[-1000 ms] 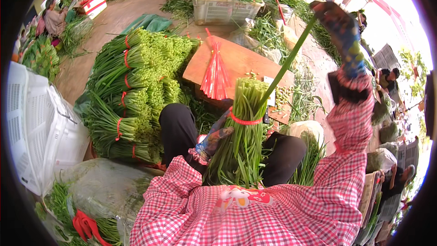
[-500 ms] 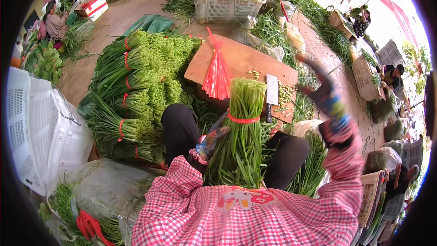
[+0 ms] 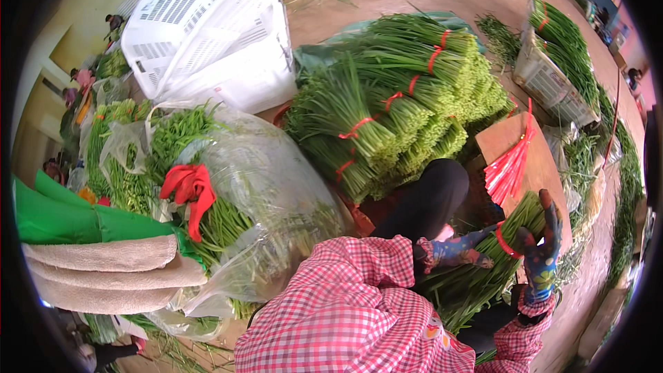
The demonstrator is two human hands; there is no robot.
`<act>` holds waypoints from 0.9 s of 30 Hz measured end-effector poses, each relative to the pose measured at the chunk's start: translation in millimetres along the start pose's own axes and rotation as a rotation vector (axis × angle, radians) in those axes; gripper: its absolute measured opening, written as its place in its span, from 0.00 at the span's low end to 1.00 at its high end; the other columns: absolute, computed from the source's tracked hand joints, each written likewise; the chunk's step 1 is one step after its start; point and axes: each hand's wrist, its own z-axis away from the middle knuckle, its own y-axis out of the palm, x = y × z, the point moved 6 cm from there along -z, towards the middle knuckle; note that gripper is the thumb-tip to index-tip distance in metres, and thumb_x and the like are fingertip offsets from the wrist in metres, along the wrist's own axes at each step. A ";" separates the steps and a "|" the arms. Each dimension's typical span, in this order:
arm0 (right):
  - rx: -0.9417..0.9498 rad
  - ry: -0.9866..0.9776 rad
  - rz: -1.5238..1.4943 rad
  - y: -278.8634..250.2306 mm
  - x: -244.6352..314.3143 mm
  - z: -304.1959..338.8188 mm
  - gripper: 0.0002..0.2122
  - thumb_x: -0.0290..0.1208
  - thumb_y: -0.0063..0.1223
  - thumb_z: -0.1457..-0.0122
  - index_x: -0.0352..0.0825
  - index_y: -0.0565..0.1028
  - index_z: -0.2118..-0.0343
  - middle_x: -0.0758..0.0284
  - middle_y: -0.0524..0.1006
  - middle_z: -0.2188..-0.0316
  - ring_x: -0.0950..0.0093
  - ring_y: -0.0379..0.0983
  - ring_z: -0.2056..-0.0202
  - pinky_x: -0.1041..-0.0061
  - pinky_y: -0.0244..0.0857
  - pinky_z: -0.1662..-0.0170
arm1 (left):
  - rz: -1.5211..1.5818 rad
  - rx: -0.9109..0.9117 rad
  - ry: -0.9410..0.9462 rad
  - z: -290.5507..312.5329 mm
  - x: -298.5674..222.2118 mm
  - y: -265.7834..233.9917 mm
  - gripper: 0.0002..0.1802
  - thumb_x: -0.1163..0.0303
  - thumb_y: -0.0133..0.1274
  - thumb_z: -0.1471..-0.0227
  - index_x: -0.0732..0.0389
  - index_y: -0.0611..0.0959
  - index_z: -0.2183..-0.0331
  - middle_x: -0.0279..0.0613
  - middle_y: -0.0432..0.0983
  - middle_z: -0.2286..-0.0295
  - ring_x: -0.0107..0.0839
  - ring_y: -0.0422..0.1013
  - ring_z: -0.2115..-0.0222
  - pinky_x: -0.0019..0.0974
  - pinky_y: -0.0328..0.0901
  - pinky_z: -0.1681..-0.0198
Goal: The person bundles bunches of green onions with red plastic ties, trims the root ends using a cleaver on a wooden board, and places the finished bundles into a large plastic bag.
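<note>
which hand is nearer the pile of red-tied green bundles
Left: left hand is below and right of the pile in view, against a separate bundle; right hand is farther right, by that bundle's top.

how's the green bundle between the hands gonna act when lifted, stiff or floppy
The bundle would probably lift as one piece, since a red band cinches it. Its stem end looks tightly packed, so that part should be fairly stiff. The long leaves spread more loosely beyond the band, so they may droop.
</note>
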 end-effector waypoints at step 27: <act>-0.224 0.463 -0.534 -9.1 -79.4 30.2 0.17 0.34 0.43 0.43 0.28 0.68 0.54 0.64 0.74 0.67 0.77 0.71 0.68 0.77 0.64 0.63 | -2.546 -0.357 0.353 108.9 -374.0 -177.7 0.46 0.66 0.62 0.70 0.53 0.61 0.46 0.41 0.61 0.50 0.41 0.58 0.49 0.45 0.52 0.46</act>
